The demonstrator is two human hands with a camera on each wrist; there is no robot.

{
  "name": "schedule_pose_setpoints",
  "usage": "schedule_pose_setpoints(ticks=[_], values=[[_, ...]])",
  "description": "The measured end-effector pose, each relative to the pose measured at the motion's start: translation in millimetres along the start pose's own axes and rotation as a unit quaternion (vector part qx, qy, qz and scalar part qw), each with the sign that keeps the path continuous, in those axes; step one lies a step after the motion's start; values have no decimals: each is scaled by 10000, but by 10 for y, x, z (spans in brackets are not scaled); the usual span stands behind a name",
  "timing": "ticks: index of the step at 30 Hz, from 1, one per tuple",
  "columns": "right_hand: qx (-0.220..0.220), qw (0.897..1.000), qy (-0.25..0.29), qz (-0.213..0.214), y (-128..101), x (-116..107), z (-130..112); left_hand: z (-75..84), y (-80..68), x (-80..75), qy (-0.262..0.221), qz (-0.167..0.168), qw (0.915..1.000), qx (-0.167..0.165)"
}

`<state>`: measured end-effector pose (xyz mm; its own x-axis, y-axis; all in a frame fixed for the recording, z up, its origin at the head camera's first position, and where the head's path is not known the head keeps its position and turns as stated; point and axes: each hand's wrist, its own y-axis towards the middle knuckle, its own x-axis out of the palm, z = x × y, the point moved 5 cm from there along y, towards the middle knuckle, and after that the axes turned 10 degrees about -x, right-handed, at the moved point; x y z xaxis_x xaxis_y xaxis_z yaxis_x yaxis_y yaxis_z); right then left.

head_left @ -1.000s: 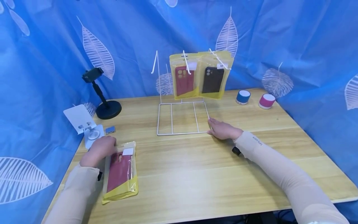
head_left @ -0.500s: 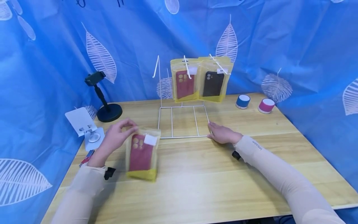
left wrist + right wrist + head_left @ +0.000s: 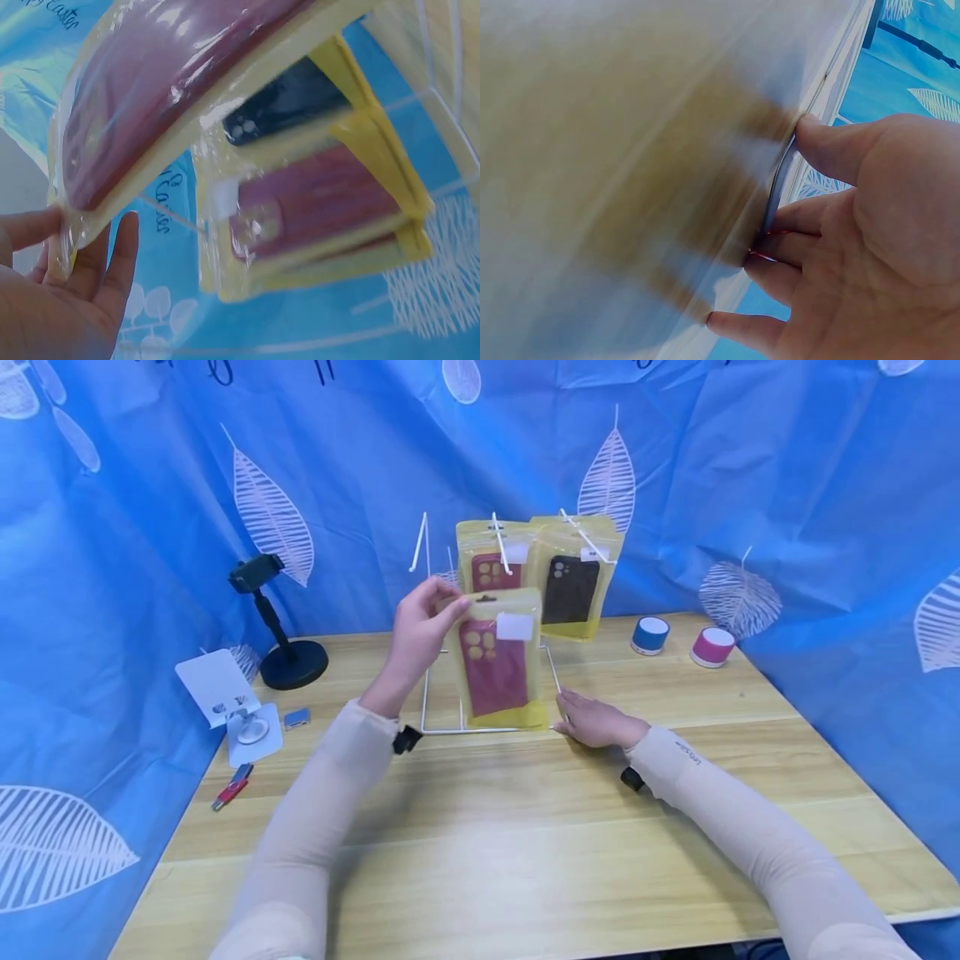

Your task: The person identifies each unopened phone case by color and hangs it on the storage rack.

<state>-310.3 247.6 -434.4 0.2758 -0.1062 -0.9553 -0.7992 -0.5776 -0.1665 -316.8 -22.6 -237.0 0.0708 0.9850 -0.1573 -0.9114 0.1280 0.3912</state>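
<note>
My left hand pinches the top edge of a yellow packet with a dark red phone case and holds it upright in the air in front of the white wire rack. In the left wrist view the same packet bends above my fingers. Two packets hang on the rack's hooks, one with a red case and one with a black case. My right hand rests flat on the table and touches the front right corner of the rack's base; in the right wrist view its fingers lie against the wire.
On the wooden table stand a blue speaker and a pink speaker at the back right. A black phone stand, a white stand and a red pen-like item are at the left. Blue leaf-print cloth surrounds the table.
My left hand lifted the red-case packet off the table's left side and carried it up and right to the rack's front. The right hand stayed at the rack's base.
</note>
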Motion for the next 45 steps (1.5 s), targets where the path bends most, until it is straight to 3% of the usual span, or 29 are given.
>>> schedule_pose_setpoints(ticks=[3, 8, 15, 24, 29, 36, 45], values=[[-4, 10000, 13, -14, 3, 9, 1, 49, 162, 143, -189, 50, 9998, -18], [-10, 10000, -23, -40, 15, 17, 2, 80, 316, 270, 29, 98, 9999, -39], [10, 10000, -75, -11, 20, 9, 11, 84, 411, 292, 757, 243, 9968, -15], [90, 9999, -37, -50, 13, -17, 0, -8, 587, 236, 1109, 398, 9930, -83], [67, 9999, -99, -22, -7, -15, -19, -48, 719, 235, 1576, 569, 9858, -148], [30, 9999, -100, 8, -3, -21, -53, -66, 887, 262, 2372, 889, 9673, -107], [16, 10000, -66, -46, 35, 13, -64, -126, 1012, 255, 2766, 1049, 9552, 6]])
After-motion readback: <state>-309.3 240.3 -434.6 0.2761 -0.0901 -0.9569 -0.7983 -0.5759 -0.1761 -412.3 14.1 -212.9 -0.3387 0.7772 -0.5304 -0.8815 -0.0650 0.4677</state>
